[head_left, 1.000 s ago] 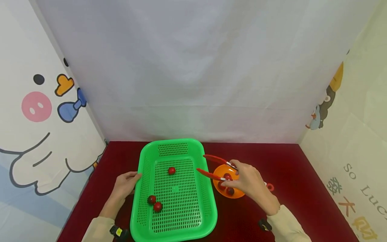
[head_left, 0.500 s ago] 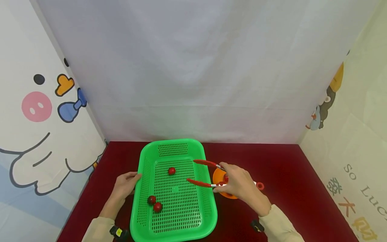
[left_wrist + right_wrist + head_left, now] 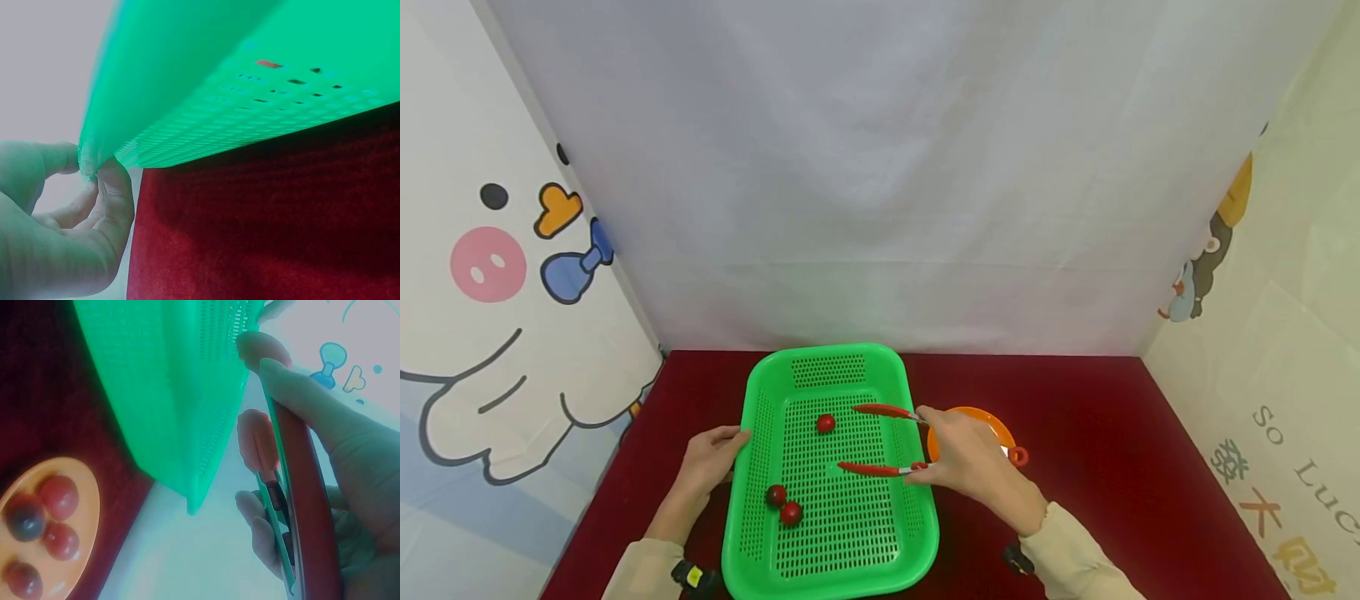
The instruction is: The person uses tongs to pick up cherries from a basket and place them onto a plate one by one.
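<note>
My left hand [image 3: 707, 462] pinches the left rim of a green perforated basket [image 3: 850, 537]; the left wrist view shows thumb and fingers on the rim. In my right hand [image 3: 977, 467] are red-tipped tongs [image 3: 883, 410], gripped with their arms spread over the basket's right side. No thing shows between the tips. Inside the basket lie a small tomato [image 3: 826, 423] towards the back and two more, a dark tomato [image 3: 777, 496] and a red tomato [image 3: 791, 513], close together at front left. Several tomatoes [image 3: 59, 497] sit on an orange plate [image 3: 84, 481], mostly hidden by my right hand in the head view.
A dark red cloth [image 3: 1097, 467] covers the table under the basket and plate. White fabric [image 3: 880, 208] hangs behind, and printed panels stand at left and right. The plate is close beside the basket's right wall.
My right hand has carried the tongs left, from over the plate to over the basket, with their arms still apart. The left hand, basket and its tomatoes stay where they were.
</note>
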